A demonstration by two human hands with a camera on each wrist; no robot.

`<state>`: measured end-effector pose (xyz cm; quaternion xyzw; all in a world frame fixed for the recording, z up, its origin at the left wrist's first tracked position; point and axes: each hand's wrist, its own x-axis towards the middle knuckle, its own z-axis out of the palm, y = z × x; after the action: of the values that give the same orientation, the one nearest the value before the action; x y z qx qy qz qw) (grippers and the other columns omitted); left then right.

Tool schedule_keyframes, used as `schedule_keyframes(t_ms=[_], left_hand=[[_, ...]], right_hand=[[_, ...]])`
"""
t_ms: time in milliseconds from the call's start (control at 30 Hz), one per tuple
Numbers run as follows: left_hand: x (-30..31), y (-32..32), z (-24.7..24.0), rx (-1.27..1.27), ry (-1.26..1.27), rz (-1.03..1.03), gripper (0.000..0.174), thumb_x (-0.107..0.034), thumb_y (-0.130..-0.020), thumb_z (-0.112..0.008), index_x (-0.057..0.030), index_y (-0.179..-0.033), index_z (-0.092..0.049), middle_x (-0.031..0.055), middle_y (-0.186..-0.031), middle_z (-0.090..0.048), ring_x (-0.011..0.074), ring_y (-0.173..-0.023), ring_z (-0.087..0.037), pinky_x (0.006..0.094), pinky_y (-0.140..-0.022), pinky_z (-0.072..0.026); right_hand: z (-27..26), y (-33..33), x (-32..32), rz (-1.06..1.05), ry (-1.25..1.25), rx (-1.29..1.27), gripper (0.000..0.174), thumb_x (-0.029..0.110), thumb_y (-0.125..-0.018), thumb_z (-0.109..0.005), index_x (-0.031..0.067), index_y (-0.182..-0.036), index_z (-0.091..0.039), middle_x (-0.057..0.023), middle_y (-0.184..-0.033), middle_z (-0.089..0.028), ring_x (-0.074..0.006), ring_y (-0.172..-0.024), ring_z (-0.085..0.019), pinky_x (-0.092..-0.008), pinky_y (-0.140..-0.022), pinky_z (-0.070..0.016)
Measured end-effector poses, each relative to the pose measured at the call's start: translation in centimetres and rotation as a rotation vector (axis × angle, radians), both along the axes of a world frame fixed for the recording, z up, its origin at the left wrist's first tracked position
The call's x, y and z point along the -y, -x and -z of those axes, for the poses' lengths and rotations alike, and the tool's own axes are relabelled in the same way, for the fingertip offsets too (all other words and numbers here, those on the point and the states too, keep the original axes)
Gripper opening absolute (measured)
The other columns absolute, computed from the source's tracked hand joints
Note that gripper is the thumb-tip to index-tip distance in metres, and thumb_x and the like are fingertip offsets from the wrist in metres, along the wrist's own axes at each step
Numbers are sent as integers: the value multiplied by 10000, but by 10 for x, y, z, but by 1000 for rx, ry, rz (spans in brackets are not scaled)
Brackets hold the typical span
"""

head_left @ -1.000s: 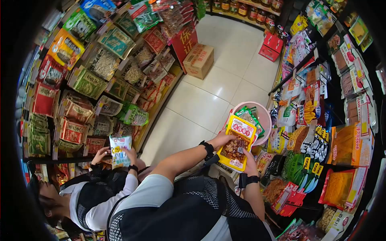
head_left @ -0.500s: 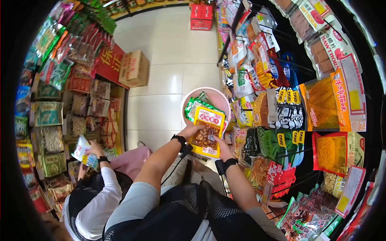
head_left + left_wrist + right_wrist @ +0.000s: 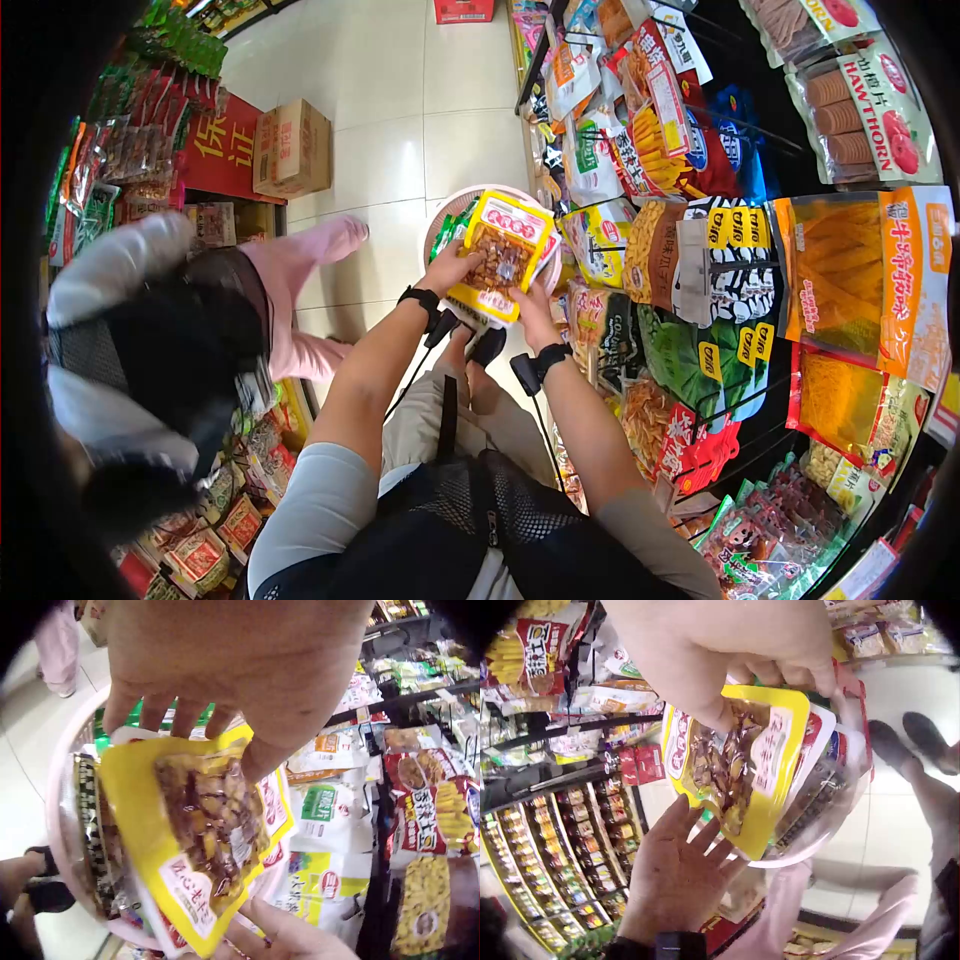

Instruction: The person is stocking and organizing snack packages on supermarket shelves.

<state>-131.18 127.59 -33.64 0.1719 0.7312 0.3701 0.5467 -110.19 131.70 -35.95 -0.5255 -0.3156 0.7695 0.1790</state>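
Observation:
A yellow snack packet (image 3: 497, 258) with a clear window showing dark brown pieces is held over a round pink basket (image 3: 57, 802). My left hand (image 3: 450, 268) grips one side of the packet, thumb on the front and fingers behind. On the opposite side, my right hand (image 3: 535, 312) pinches its lower edge, with the thumb over the front in the right wrist view. A white-edged packet (image 3: 821, 739) shows right beneath the yellow one. Green packets (image 3: 448, 232) and a dark patterned packet (image 3: 94, 825) lie in the basket.
Hanging snack bags (image 3: 640, 250) crowd the rack on the right. A person in pink trousers (image 3: 295, 290) bends at the left, by another shelf. Farther up the aisle are a cardboard box (image 3: 292, 148) and a red box (image 3: 464, 10) on the tiled floor (image 3: 380, 150).
The view has swung right toward the rack and down. Both hands keep hold of the yellow packet above the basket. The other person has turned from standing with a bag to bending over at the left.

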Motion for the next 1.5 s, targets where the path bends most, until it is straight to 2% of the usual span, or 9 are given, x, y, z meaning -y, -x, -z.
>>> schedule_keyframes(t_ms=[100, 333, 533, 667, 867, 967, 1167, 1300, 1500], left_hand=[[18, 2, 40, -232, 118, 153, 632, -351, -827, -703, 50, -1285, -535, 253, -1183, -654, 338, -1108, -643, 391, -964, -483], [32, -18, 17, -585, 157, 235, 394, -241, -902, -565, 4, -1210, -573, 278, -1122, -634, 446, -1024, -613, 508, -911, -482], [42, -34, -1, -857, -42, 175, 304, -193, -919, -556, -2, -1153, -598, 221, -1176, -598, 412, -1103, -550, 463, -931, -476], [59, -53, -26, -835, -178, 116, 262, -158, -899, -599, 18, -1092, -621, 224, -1041, -601, 446, -977, -555, 503, -855, -459], [102, -74, -34, -102, -291, -3, 270, -3, -971, -517, 59, -1231, -553, 110, -1136, -644, 173, -1093, -590, 305, -955, -462], [120, -80, -63, 84, -396, -116, 215, -20, -977, -524, 17, -1181, -579, 58, -1077, -637, 137, -1024, -581, 286, -919, -462], [162, -71, -131, 310, -332, 58, 138, -55, -979, -557, -16, -1108, -587, 12, -1023, -643, 98, -962, -588, 279, -899, -479], [188, -67, -155, 267, -285, 110, 166, -35, -952, -588, -16, -1117, -592, 17, -1062, -660, 111, -984, -613, 276, -922, -481], [198, -57, -178, 315, -206, 211, 426, -280, -964, -634, -12, -1289, -576, 48, -1128, -675, 125, -1004, -630, 282, -903, -499]], right_hand=[[-28, 9, -2, -189, -86, 249, 354, 100, -897, -636, 19, -1235, -566, -85, -1131, -633, -178, -1018, -609, -332, -795, -499], [14, -3, 11, -139, -149, 155, 326, 61, -858, -659, -13, -1169, -595, -97, -1073, -663, -183, -980, -620, -308, -851, -475], [19, -16, 17, -150, -88, 338, 245, 125, -844, -686, -9, -1042, -631, -39, -895, -643, -141, -790, -574, -297, -704, -448], [11, -18, 34, -75, -116, 311, 183, 139, -829, -709, -12, -920, -663, -39, -814, -644, -153, -738, -590, -298, -675, -462], [-19, -36, 59, 74, 262, -288, 240, 72, -961, -547, -24, -1181, -550, -148, -1109, -652, -257, -992, -685, -382, -862, -580], [-22, -57, 72, 83, 403, -250, 295, 117, -972, -565, 6, -1245, -552, -138, -1195, -643, -258, -1072, -659, -407, -909, -565], [-72, -67, 83, -66, 551, -659, 473, 258, -1020, -526, 41, -1428, -425, -164, -1423, -513, -300, -1278, -539, -470, -1087, -432], [-93, -60, 89, -158, 558, -588, 482, 247, -1008, -558, 26, -1417, -432, -162, -1404, -532, -301, -1241, -568, -458, -1049, -470], [-146, -66, 104, -157, 230, -539, 417, 148, -996, -581, 34, -1382, -471, -89, -1294, -596, -216, -1129, -624, -377, -968, -524]])
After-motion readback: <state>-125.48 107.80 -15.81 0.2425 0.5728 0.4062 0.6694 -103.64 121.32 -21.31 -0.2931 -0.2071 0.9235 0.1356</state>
